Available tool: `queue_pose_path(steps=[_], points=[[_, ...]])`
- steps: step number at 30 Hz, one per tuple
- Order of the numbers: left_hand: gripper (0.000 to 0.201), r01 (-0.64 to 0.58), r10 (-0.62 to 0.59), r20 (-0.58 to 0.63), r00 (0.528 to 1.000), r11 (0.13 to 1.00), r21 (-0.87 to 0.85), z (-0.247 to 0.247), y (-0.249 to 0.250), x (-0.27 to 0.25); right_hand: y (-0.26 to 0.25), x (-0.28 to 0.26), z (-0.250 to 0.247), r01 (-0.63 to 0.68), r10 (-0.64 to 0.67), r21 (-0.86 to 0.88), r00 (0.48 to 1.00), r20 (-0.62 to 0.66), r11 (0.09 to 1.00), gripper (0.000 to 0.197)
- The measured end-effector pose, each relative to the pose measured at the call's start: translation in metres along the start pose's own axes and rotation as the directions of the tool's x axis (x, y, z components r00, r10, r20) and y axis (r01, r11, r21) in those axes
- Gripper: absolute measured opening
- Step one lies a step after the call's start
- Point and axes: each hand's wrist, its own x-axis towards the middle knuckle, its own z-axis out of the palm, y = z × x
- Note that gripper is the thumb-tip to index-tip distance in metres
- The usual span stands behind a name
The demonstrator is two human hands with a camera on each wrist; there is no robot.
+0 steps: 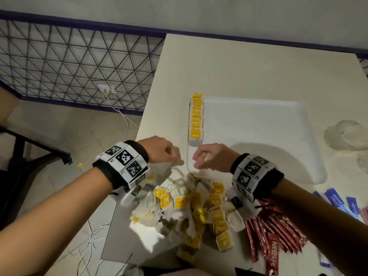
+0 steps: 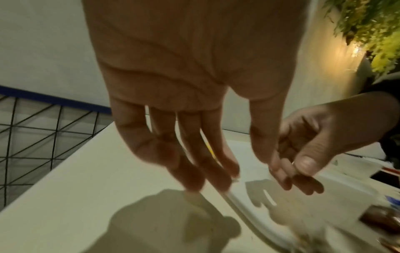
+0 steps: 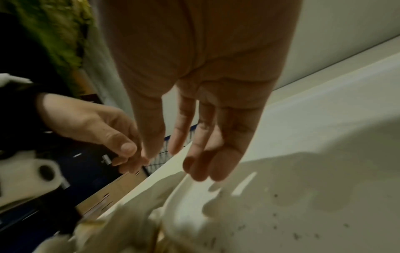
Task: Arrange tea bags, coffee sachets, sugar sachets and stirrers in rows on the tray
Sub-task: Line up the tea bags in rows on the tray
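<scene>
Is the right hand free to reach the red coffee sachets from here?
Probably yes: the right hand looks open and empty, and the coffee sachets lie uncovered on the table beside that forearm.

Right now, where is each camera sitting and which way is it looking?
Head: on the person's head, looking down at the tray, the row of tea bags, the tea bag pile; both forearms show.
Left wrist: under the left hand, looking along its straight fingers at the table.
Right wrist: under the right hand, facing the tray edge.
Shared: both wrist views show the other hand too.
</scene>
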Motion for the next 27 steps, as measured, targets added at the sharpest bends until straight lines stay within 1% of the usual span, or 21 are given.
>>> queue_pose_path(steps=[1,3,5,8,9,11,12,14,16,17,19,20,21,23,25,27], points=[[0.028,-0.004,0.003,0.067,0.998,1.000,0.016,0.003,-0.001,-0.007,-0.001,-0.005,0.005,0.049,-0.045,-0.099,0.998,0.043,0.994,0.020],[0.030,-0.026,0.021,0.171,0.985,0.999,0.028,0.010,0.000,-0.021,-0.002,-0.015,0.014,0.184,-0.153,-0.267,0.979,0.133,0.946,0.029],[0.034,-0.053,0.053,0.245,0.968,0.999,-0.006,0.018,0.001,-0.033,-0.006,-0.024,0.024,0.263,-0.198,-0.349,0.957,0.211,0.899,0.032],[0.044,-0.061,0.094,0.292,0.952,0.991,-0.119,0.035,0.007,-0.049,-0.011,-0.035,0.031,0.273,-0.136,-0.477,0.943,0.303,0.835,0.035],[0.047,-0.077,0.105,0.286,0.952,0.991,-0.107,0.042,0.010,-0.052,-0.013,-0.039,0.033,0.262,-0.099,-0.506,0.940,0.326,0.822,0.035],[0.052,-0.162,0.150,0.230,0.962,0.986,0.034,0.056,0.016,-0.054,-0.014,-0.044,0.037,0.209,-0.004,-0.557,0.938,0.346,0.804,0.039],[0.054,-0.194,0.168,0.188,0.968,0.972,0.130,0.064,0.018,-0.054,-0.014,-0.045,0.039,0.184,0.027,-0.566,0.939,0.344,0.804,0.042],[0.062,-0.195,0.175,0.090,0.980,0.930,0.312,0.079,0.021,-0.052,-0.011,-0.048,0.041,0.152,0.045,-0.557,0.945,0.324,0.817,0.046],[0.061,-0.173,0.182,0.015,0.983,0.897,0.406,0.089,0.021,-0.048,-0.008,-0.052,0.044,0.150,0.034,-0.544,0.949,0.313,0.826,0.056],[0.057,-0.169,0.185,0.001,0.983,0.894,0.415,0.092,0.020,-0.046,-0.006,-0.053,0.046,0.143,0.034,-0.545,0.953,0.302,0.826,0.063],[0.049,-0.181,0.199,-0.010,0.980,0.910,0.373,0.094,0.018,-0.042,0.001,-0.054,0.053,0.122,0.031,-0.561,0.966,0.256,0.819,0.075],[0.044,-0.191,0.207,-0.009,0.978,0.920,0.341,0.093,0.017,-0.041,0.004,-0.054,0.058,0.129,0.009,-0.572,0.973,0.231,0.810,0.076],[0.038,-0.199,0.213,-0.014,0.977,0.932,0.303,0.091,0.017,-0.041,0.005,-0.055,0.061,0.136,-0.015,-0.583,0.978,0.208,0.801,0.073],[0.028,-0.205,0.215,-0.023,0.976,0.955,0.216,0.085,0.015,-0.041,0.010,-0.056,0.065,0.116,-0.033,-0.584,0.988,0.150,0.803,0.060],[0.026,-0.203,0.208,-0.027,0.978,0.970,0.132,0.076,0.012,-0.043,0.015,-0.058,0.065,0.079,-0.034,-0.520,0.995,0.095,0.850,0.046],[0.024,-0.226,0.226,-0.033,0.974,0.974,-0.005,0.069,0.006,-0.044,0.021,-0.058,0.067,0.032,-0.014,-0.455,0.999,0.042,0.890,0.036]])
